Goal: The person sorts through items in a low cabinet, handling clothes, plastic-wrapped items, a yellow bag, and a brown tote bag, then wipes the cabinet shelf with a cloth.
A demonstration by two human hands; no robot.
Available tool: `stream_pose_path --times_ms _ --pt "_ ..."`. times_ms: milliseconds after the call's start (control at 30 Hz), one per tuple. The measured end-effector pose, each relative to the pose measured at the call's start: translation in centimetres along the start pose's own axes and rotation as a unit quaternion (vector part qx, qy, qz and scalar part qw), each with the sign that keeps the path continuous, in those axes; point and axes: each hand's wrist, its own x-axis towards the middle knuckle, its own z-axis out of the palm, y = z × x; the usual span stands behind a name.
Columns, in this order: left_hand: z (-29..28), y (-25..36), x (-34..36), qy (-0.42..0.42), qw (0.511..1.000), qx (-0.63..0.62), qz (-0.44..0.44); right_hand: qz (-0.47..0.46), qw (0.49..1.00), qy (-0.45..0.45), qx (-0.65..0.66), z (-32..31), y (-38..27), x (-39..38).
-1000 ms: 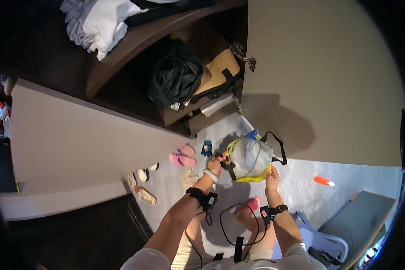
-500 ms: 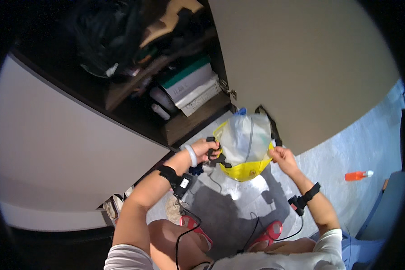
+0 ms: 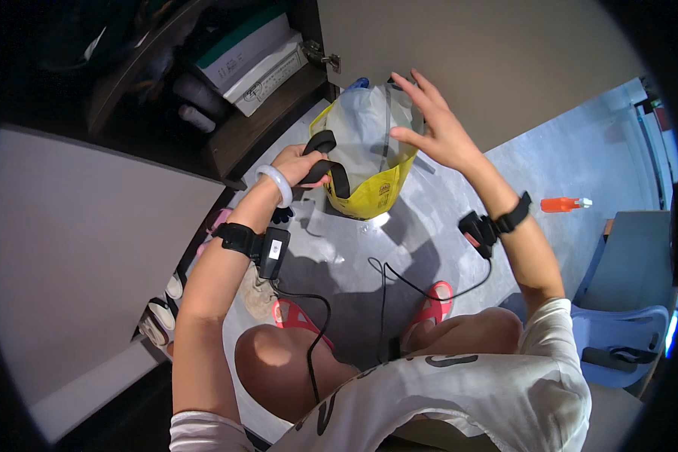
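A yellow bag [image 3: 371, 197] with black strap handles stands on the floor in front of me. Stuffed in its mouth is a whitish translucent plastic bag [image 3: 361, 124], with a bit of blue at its far side. My left hand [image 3: 301, 164] is closed round the black strap [image 3: 340, 179] on the bag's left side. Over the bag's right rim, my right hand [image 3: 438, 129] hovers with fingers spread and nothing in it. Whether its fingertips touch the plastic I cannot tell.
An open dark cabinet [image 3: 275, 105] holds stacked boxes [image 3: 260, 79] and a small bottle [image 3: 196, 118]. Its door [image 3: 467, 60] stands beyond the bag. An orange bottle [image 3: 563, 204] lies on the floor at right, near a blue chair [image 3: 618, 331]. Shoes [image 3: 158, 320] sit at lower left.
My right hand has left the bag's right rim, moved up and spread its fingers. The left hand keeps the strap, which now stands out in a loop. The whole view has shifted.
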Motion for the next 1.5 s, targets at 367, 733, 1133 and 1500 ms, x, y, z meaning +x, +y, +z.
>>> stream_pose_path --times_ms 367,733,1133,1500 --pt "6.0 -5.0 -3.4 0.018 0.996 -0.013 0.089 -0.099 0.944 -0.260 -0.175 5.9 1.0 -4.4" --pt "7.8 -6.9 -1.7 -0.111 0.990 0.066 0.048 0.063 0.845 -0.487 -0.210 11.2 6.4 -6.0" --pt "6.4 -6.8 -5.0 -0.120 0.986 -0.105 -0.045 -0.119 0.810 -0.558 -0.137 16.7 12.4 -7.1" --pt "-7.0 -6.2 -3.3 -0.015 0.994 -0.100 -0.031 0.154 0.968 -0.151 0.129 -5.7 1.4 -4.9"
